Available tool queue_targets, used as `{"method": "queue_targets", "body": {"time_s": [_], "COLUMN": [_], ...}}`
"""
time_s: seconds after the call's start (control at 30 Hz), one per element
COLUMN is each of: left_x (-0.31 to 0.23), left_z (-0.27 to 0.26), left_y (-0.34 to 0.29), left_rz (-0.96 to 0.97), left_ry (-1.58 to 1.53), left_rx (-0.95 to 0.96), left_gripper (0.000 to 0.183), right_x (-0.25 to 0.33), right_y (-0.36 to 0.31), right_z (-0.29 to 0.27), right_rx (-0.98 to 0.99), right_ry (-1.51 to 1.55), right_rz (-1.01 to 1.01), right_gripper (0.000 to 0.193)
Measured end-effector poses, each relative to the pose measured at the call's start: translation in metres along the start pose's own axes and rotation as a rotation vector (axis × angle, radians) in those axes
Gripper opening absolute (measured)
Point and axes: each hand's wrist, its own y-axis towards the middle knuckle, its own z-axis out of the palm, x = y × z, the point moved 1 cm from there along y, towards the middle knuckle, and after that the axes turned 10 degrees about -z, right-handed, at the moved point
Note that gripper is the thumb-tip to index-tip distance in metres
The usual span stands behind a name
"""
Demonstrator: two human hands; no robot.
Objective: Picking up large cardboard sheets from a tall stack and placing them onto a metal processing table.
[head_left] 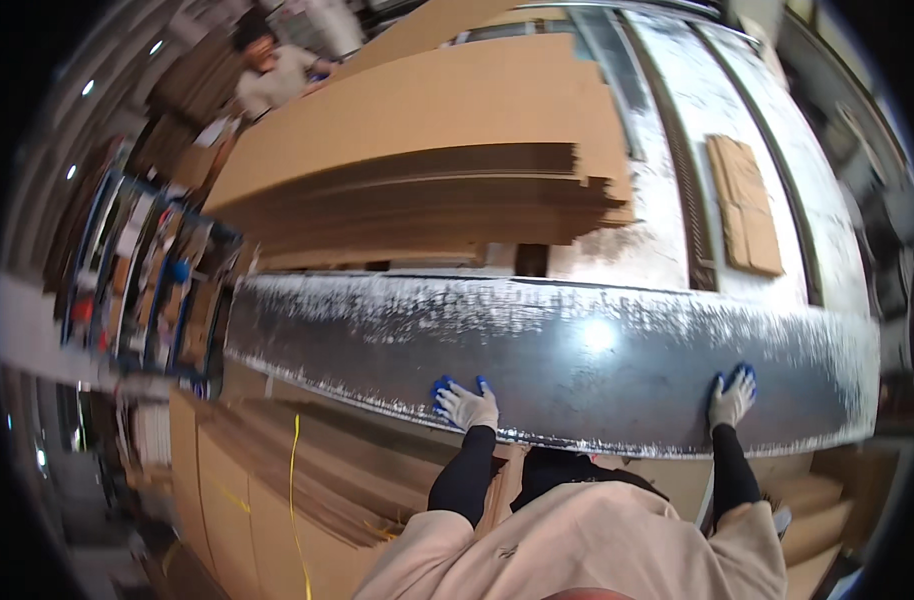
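Note:
Both my hands wear pale work gloves with blue fingertips. My left hand (466, 402) lies spread on the near part of a long grey metal surface (577, 375), worn to bare streaks along its far side. Well to the right, my right hand (732, 397) rests on the same surface with its fingers stretched out. Neither hand holds anything. Beyond the metal surface lies a stack of large brown cardboard sheets (427, 110), its right edges stepped and uneven.
Across the stack a person (272, 75) stands by the cardboard. A folded brown cardboard bundle (745, 205) lies on the pale slatted table at the far right. Blue-framed shelves (142, 270) stand left. Stacked cardboard (277, 490) with yellow strapping (298, 490) sits below left.

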Motion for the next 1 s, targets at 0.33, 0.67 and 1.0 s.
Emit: {"method": "queue_targets", "body": {"time_s": [0.33,0.67,1.0], "left_x": [-0.005,-0.005,-0.001], "left_z": [0.003,0.002,0.002], "left_y": [-0.005,0.000,-0.001], "left_rz": [-0.001,-0.007,-0.002], "left_ry": [0.032,0.043,0.010], "left_rx": [-0.032,-0.019,-0.032], "left_gripper": [0.075,0.074,0.075], "right_x": [-0.009,-0.007,-0.008], "right_y": [0.001,-0.002,0.001], "right_z": [0.001,0.012,0.020], "right_rx": [0.018,-0.001,0.039], "right_ry": [0.020,-0.001,-0.037], "right_rz": [0.052,0.027,0.017], "right_gripper": [0.066,0.066,0.067]}}
